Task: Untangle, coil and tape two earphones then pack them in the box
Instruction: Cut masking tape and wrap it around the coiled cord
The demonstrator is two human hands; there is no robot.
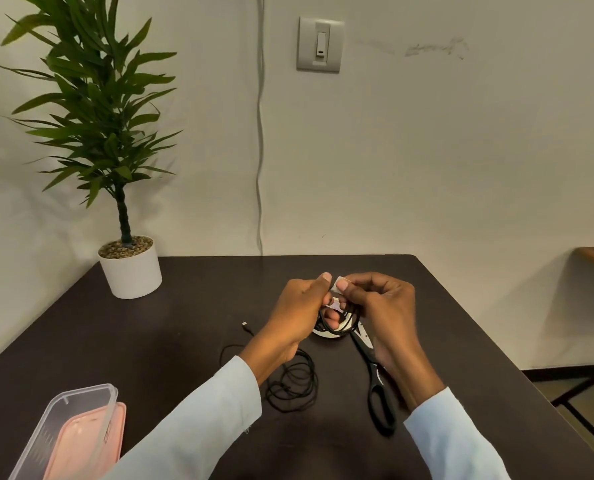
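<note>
plant (pixel 129 265) back-left on table (pixel 191 306), box (pixel 70 434) front-left, scissors (pixel 375 382) right

A green plant (pixel 91 109) stands in a white pot (pixel 131 271) on the dark table (pixel 191 306). A switch (pixel 319 44) is on the wall (pixel 461 150).

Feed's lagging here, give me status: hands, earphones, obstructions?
Left hand gripping coiled earphone; right hand pressing tape piece on. Second earphone loose on table. Scissors beside, nothing blocking.

Clear plastic box with pink lid (pixel 81 431): cut off by bottom edge. White tape roll (pixel 326 332), beyond black-handled scissors (pixel 375 375): mostly hidden behind hands. Scissor blades: partly hidden.
</note>
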